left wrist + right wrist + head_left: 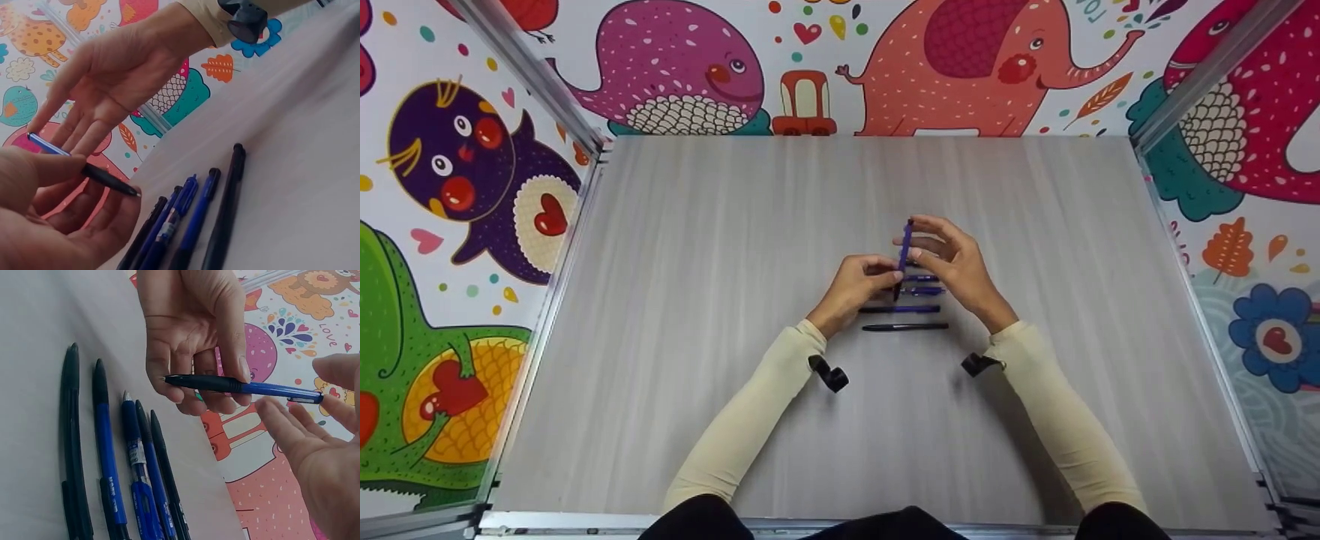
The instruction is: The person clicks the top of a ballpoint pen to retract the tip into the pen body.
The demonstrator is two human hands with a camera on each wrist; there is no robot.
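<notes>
My left hand [855, 289] pinches a blue and black click pen [211, 383] between thumb and fingers, above the table. Its tip is out at the black grip end, seen in the left wrist view. At the blue end, the index fingertip of my right hand [964, 270] touches the button; its other fingers are loosely extended and grip nothing. Below the hands lies a row of several pens: a black pen [905, 327] nearest me, a blue pen with black ends [107, 439], a blue pen with a clear section [136, 461], and two slim dark ones partly hidden by the hands in the head view.
The pens lie side by side on a pale wood-grain table [697, 225]. Metal rails [540, 90] frame it, and cartoon-printed panels [810, 45] stand behind and at both sides. Black wrist cameras [829, 373] stick out from both sleeves.
</notes>
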